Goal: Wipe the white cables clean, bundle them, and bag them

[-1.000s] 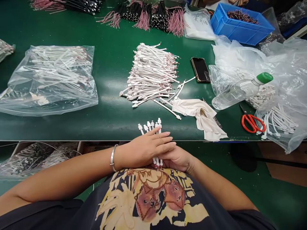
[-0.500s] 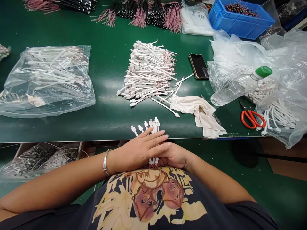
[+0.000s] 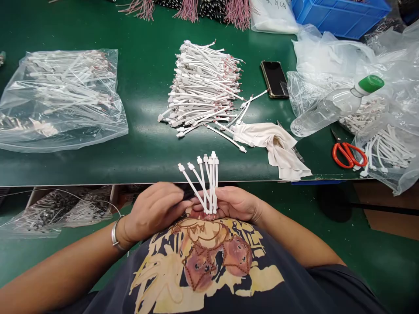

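Closest to me, my right hand (image 3: 237,203) pinches a small fan of short white cables (image 3: 204,183) by their wire ends, plugs pointing to twelve o'clock over the table edge (image 3: 98,183). My left hand (image 3: 153,209), fingers curled, touches the fan at nine o'clock. I judge I'm squaring up a bundle; next comes evening the ends. Farther at twelve lies the loose cable pile (image 3: 203,87); at ten, a filled plastic bag (image 3: 62,100).

Small fan of short white cables (image 3: 205,183), connector ends up, just off the table edge
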A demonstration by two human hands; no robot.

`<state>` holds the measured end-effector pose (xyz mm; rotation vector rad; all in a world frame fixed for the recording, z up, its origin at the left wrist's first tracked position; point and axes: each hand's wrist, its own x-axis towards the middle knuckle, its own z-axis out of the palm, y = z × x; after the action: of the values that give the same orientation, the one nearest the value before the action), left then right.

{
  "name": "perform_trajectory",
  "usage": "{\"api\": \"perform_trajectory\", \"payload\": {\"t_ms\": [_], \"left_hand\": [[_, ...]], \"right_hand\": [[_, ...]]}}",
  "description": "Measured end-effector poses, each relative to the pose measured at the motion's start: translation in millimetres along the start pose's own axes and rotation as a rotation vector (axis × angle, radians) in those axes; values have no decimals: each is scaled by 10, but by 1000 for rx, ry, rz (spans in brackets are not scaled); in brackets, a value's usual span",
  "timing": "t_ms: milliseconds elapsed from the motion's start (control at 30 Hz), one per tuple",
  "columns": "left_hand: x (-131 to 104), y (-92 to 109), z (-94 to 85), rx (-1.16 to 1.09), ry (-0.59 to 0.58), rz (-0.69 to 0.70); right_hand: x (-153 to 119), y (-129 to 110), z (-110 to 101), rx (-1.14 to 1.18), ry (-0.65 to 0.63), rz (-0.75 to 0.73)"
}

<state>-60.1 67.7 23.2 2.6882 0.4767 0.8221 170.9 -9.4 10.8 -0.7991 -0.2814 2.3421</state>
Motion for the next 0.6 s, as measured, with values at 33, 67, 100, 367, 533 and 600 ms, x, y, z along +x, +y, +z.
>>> {"api": "perform_trajectory", "payload": {"t_ms": [33,67,100,367,533,600], "left_hand": [[-43,26,-5,-12,-42,-43],[-77,52,-3,-33,-103,-108],[-102,75,6,-64,-159,-188],[-80,87,147,-372,-298,-485],[1,73,156,-399,-387,-406],[5,67,145,-375,-406,-370]], "right_hand": [[0,-2,-1,-4,0,-2],[2,-5,0,-10,-1,0],[4,-7,2,-14,-4,3],[37,-23,58,-35,44,22],[83,-12,102,-53,104,30],[104,-15,118,-76,112,41]]}}
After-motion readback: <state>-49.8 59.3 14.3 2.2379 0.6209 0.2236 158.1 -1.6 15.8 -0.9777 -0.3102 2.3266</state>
